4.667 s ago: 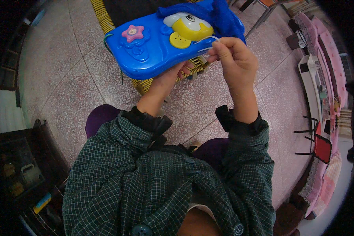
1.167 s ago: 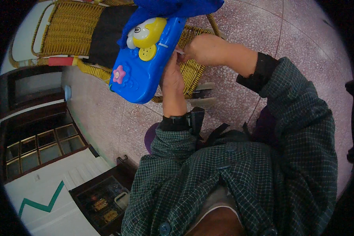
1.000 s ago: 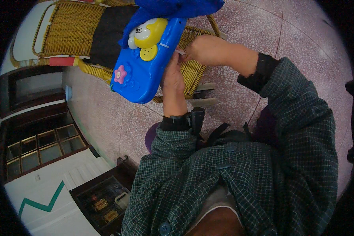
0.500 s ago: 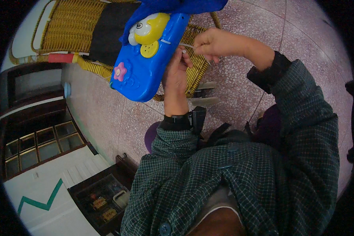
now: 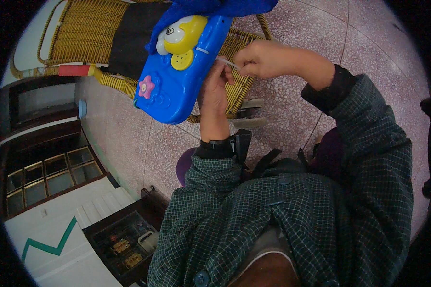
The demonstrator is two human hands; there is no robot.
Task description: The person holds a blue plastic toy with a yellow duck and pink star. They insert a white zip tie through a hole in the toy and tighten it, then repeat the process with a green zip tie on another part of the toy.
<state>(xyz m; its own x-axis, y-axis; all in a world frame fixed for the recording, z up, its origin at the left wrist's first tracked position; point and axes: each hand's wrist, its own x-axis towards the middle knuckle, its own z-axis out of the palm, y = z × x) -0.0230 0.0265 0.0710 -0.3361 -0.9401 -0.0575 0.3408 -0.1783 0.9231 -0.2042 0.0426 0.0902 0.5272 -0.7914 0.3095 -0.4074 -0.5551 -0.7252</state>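
Observation:
A blue plastic play tray [image 5: 170, 91] with a yellow-and-white cartoon head [image 5: 187, 36], a yellow speaker disc [image 5: 182, 60] and a pink flower [image 5: 146, 87] lies across a wicker stroller [image 5: 239, 93]. Beside the tray's right edge, a thin white strip that looks like a cable tie [image 5: 231, 63] runs between my hands. My right hand [image 5: 261, 60] pinches its free end. My left hand [image 5: 214, 88] is against the tray's edge, fingers curled at the strip's other end; what lies inside them is partly hidden. A short white band [image 5: 201, 50] crosses the tray's edge.
Blue cloth [image 5: 215, 7] covers the tray's far end. A black panel [image 5: 134, 40] and the wicker backrest [image 5: 84, 31] are to the left, with a red-wrapped bar [image 5: 74, 71]. Stroller wheels [image 5: 250, 112] rest on the speckled floor [image 5: 287, 107]. Dark wooden furniture [image 5: 48, 167] stands at left.
My right hand has shifted slightly down and turned, and more of the white strip shows near its fingers. My left hand's fingers have closed around the strip's end. The tray has stayed put.

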